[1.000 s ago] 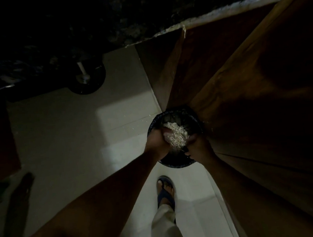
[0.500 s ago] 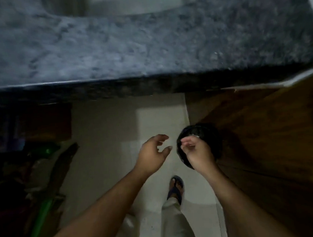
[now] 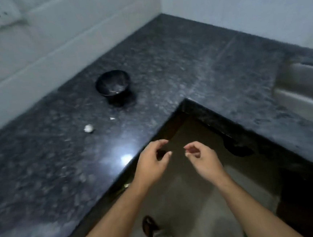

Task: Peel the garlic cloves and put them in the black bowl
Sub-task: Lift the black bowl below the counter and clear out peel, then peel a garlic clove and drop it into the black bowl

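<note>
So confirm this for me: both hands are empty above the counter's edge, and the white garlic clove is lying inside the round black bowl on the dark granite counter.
Not quite. In the head view the white garlic clove lies on the dark granite counter, apart from the round black bowl, nearer the person. The left hand and right hand are indeed empty.

Black bowl (image 3: pixel 113 85), speckled grey-black countertop (image 3: pixel 175 63)
</note>
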